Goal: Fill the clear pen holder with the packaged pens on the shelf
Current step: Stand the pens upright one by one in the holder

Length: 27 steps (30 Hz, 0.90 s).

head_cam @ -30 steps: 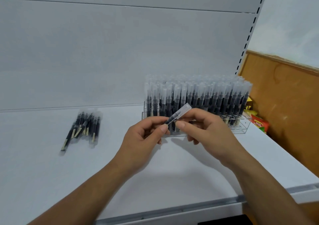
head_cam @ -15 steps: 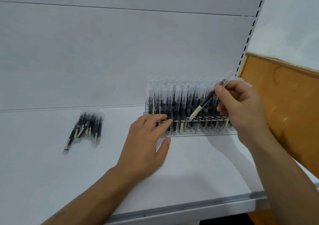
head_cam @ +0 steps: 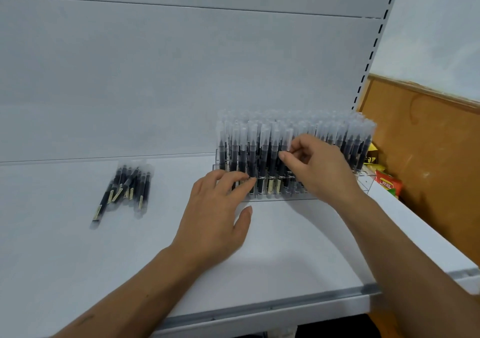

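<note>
The clear pen holder (head_cam: 365,185) stands at the back right of the white shelf (head_cam: 285,249), packed with upright black packaged pens (head_cam: 262,150). My right hand (head_cam: 322,171) reaches into the front rows and pinches one packaged pen (head_cam: 285,140) between thumb and forefinger as it stands in the holder. My left hand (head_cam: 215,221) lies flat on the shelf, and its straight fingertips touch the holder's front left corner. A loose pile of packaged pens (head_cam: 127,187) lies on the shelf to the left.
The shelf's white back panel rises right behind the holder. A slotted upright (head_cam: 374,44) marks the shelf's right end, with a wooden panel (head_cam: 431,156) beyond it. Red and yellow snack packets (head_cam: 388,184) sit next to the holder's right side. The metal front edge (head_cam: 259,309) runs below my arms.
My right hand carried the pen from above the holder's right part down and left into the front rows. My left hand stayed at the holder's front left corner.
</note>
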### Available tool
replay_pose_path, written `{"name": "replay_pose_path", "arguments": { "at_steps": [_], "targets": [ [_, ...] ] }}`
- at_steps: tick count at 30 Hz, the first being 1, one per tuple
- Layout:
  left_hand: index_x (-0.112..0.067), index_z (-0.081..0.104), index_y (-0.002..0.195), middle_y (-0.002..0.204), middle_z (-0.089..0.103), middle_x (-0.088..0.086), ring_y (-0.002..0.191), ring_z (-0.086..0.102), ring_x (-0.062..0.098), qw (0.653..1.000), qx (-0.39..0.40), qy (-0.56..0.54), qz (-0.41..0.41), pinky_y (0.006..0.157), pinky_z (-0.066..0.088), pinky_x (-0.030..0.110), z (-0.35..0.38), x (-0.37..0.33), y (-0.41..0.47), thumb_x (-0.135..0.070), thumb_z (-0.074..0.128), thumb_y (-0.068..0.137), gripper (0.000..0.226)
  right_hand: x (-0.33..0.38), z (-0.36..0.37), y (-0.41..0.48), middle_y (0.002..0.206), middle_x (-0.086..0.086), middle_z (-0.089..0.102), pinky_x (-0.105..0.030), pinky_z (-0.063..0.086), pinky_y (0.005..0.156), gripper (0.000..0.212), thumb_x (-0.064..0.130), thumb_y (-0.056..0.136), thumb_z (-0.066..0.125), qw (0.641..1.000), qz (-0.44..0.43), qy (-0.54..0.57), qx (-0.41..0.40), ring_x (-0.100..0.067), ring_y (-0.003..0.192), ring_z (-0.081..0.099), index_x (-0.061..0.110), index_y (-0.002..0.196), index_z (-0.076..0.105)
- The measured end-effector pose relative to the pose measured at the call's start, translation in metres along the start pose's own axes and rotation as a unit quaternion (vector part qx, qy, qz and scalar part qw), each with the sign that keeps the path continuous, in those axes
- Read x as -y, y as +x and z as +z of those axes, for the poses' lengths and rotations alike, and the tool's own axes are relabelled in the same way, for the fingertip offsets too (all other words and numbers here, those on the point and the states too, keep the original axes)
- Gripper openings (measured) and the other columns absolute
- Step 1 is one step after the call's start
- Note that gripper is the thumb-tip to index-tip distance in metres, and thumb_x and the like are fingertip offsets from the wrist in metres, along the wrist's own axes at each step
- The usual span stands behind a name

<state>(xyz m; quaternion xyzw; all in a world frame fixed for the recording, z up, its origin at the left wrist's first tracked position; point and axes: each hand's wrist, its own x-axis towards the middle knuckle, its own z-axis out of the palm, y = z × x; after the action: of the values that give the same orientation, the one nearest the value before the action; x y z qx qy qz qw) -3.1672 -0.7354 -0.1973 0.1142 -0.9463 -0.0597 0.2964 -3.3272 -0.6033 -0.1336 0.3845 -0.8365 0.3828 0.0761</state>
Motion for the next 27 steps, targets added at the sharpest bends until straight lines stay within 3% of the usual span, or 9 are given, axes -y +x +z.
{"name": "replay_pose_path", "arguments": {
  "at_steps": [5,9,13,16,20,24,27],
  "targets": [
    [-0.026,0.060,0.127,0.132,0.053,-0.011,0.126,0.042,0.019,1.000,0.000,-0.016,0.001,0.107,0.027,0.033,-0.001,0.000,0.000,-0.034,0.053,0.086,0.042,0.002,-0.004,-0.005,0.071,0.013,0.061,-0.024,0.045,0.061,0.018,0.038,0.090,0.066,1.000,0.007,0.003,-0.006,-0.002,0.064,0.055,0.030,0.079,0.054],
    [-0.027,0.065,0.119,0.124,0.058,-0.014,0.120,0.047,0.011,0.997,-0.031,-0.063,0.012,0.103,0.034,0.030,-0.006,0.003,-0.001,-0.034,0.048,0.088,0.036,0.002,-0.010,-0.012,0.078,0.017,0.064,-0.027,0.050,0.069,0.013,0.044,0.091,0.062,0.998,0.018,-0.052,0.042,-0.002,0.075,0.061,0.031,0.088,0.064],
    [-0.026,0.069,0.111,0.109,0.065,-0.016,0.104,0.055,0.002,0.988,-0.077,-0.135,-0.004,0.092,0.041,0.022,-0.025,0.009,0.002,-0.032,0.049,0.091,0.029,0.017,-0.011,-0.027,0.075,0.018,0.065,-0.019,0.042,0.059,0.017,0.046,0.092,0.059,0.996,0.002,-0.055,0.064,0.001,0.071,0.060,0.034,0.085,0.067],
    [-0.029,0.068,0.107,0.101,0.064,-0.020,0.093,0.058,-0.003,0.979,-0.094,-0.169,-0.057,0.083,0.043,0.015,-0.043,0.025,-0.001,-0.032,0.052,0.091,0.023,0.046,0.003,-0.036,0.069,0.020,0.064,-0.018,0.042,0.058,0.017,0.044,0.091,0.060,0.995,-0.034,-0.025,0.089,0.003,0.065,0.059,0.034,0.080,0.067],
    [-0.036,0.066,0.107,0.099,0.062,-0.024,0.088,0.057,-0.007,0.970,-0.101,-0.146,-0.164,0.078,0.046,0.018,-0.065,0.064,-0.021,-0.032,0.055,0.093,0.018,0.087,0.049,-0.036,0.078,0.020,0.066,-0.026,0.050,0.072,0.011,0.041,0.090,0.061,0.977,-0.081,-0.013,0.197,0.000,0.071,0.062,0.034,0.083,0.066],
    [-0.037,0.066,0.105,0.098,0.063,-0.022,0.085,0.059,-0.001,0.948,-0.087,-0.090,-0.294,0.081,0.045,0.023,-0.088,0.108,-0.040,-0.035,0.056,0.091,0.017,0.121,0.104,-0.018,0.095,0.012,0.070,-0.031,0.050,0.085,0.014,0.035,0.093,0.055,0.961,-0.108,-0.031,0.253,-0.013,0.089,0.065,0.030,0.095,0.067],
    [-0.037,0.064,0.100,0.096,0.063,-0.022,0.086,0.062,0.004,0.921,-0.057,-0.061,-0.381,0.078,0.044,0.026,-0.098,0.138,-0.048,-0.039,0.055,0.090,0.014,0.136,0.140,-0.001,0.104,0.008,0.070,-0.034,0.048,0.091,0.026,0.042,0.093,0.052,0.962,-0.089,-0.047,0.253,-0.019,0.106,0.059,0.029,0.113,0.063]
  ]
}}
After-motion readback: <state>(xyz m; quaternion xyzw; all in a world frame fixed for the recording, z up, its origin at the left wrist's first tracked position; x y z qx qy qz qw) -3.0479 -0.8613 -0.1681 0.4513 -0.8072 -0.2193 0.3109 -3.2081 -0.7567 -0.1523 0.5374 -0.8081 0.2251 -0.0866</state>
